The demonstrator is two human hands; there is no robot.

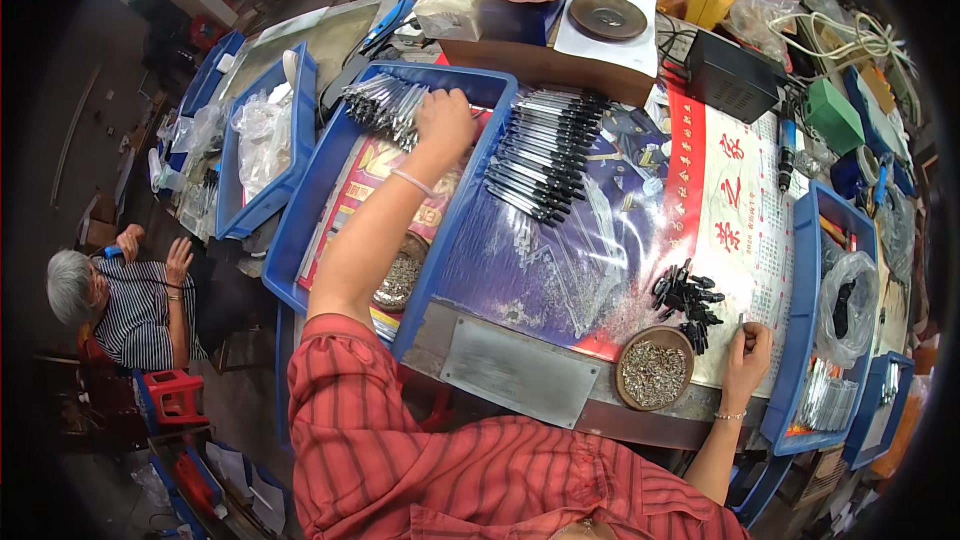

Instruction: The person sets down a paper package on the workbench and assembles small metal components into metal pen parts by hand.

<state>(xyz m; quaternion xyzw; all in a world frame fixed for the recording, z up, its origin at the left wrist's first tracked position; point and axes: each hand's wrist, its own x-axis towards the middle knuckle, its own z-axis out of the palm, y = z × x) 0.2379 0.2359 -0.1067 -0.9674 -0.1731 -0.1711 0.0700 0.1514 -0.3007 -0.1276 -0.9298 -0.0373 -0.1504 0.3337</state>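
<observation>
My left hand [447, 123] reaches into a long blue tray [480, 175]. Its fingers curl down at the near end of a heap of clear-barrelled pens [383, 103]; how many they grip is hidden. On the table beside the tray, more clear pens with black ends [545, 152] lie in a slanting row. My right hand [748, 358] rests near the table's front right, thumb and finger pinched on a tiny greyish piece too small to name. To its left are a loose pile of small black plastic parts [688, 302] and a round brown dish [625, 380] of small metal pieces.
Another dish of metal bits [400, 278] sits in the left tray. A blue tray [806, 285] with bags and pen parts stands at right. Behind are a black box [730, 77] and a wooden block [560, 65]. A co-worker [140, 305] sits at far left.
</observation>
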